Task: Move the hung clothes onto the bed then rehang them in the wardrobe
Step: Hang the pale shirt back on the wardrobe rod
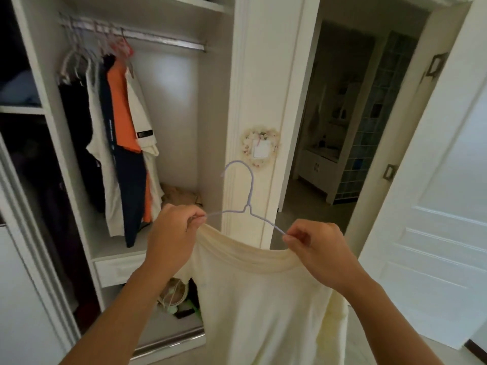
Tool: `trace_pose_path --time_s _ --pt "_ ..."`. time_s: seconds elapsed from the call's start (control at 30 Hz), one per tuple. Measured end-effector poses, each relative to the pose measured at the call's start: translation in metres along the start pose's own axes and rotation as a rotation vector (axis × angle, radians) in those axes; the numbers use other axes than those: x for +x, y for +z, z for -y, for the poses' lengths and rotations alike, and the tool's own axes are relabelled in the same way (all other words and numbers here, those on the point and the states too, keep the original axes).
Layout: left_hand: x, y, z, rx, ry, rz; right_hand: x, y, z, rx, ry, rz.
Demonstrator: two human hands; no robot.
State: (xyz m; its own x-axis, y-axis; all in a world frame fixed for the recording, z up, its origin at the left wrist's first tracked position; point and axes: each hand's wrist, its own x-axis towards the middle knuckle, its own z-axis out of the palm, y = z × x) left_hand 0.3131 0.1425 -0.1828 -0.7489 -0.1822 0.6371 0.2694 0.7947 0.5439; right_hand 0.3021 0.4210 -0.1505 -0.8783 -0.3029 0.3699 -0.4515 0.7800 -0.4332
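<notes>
- Cream T-shirt [263, 299] on a lilac wire hanger [247, 206], held up in front of the open wardrobe [210, 101], right of and below its rail [163, 40]
- Left hand [171, 233] pinches the hanger's left shoulder and the collar there; right hand [313, 243] pinches the right shoulder tip; both have fingers curled tight
- Hanger's long axis runs across the view, hook upright, opening to the left
- Rail lies up and left of the hook; left hand nearer; free rail right of the hung clothes [116, 127]
- Shirt: soft knit, ribbed neckline sagging between the hands, body hanging limp
- Judgement: rehanging stage, hook must rise to the rail
</notes>
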Motion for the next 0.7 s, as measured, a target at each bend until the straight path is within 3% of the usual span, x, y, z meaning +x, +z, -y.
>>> trace_pose_path --time_s 0.2,0.53,0.7 --pt "0.052 -0.004 0.053 0.007 -0.058 -0.116 0.056 0.037 0.019 0.073 -0.015 0.064" --pt "0.158 0.020 0.140 0.067 -0.100 -0.148 0.171 0.075 0.015 0.008 -0.197 0.146" --pt "0.218 0.022 0.164 0.232 -0.107 -0.190 0.240 0.084 0.033 0.178 -0.244 0.012"
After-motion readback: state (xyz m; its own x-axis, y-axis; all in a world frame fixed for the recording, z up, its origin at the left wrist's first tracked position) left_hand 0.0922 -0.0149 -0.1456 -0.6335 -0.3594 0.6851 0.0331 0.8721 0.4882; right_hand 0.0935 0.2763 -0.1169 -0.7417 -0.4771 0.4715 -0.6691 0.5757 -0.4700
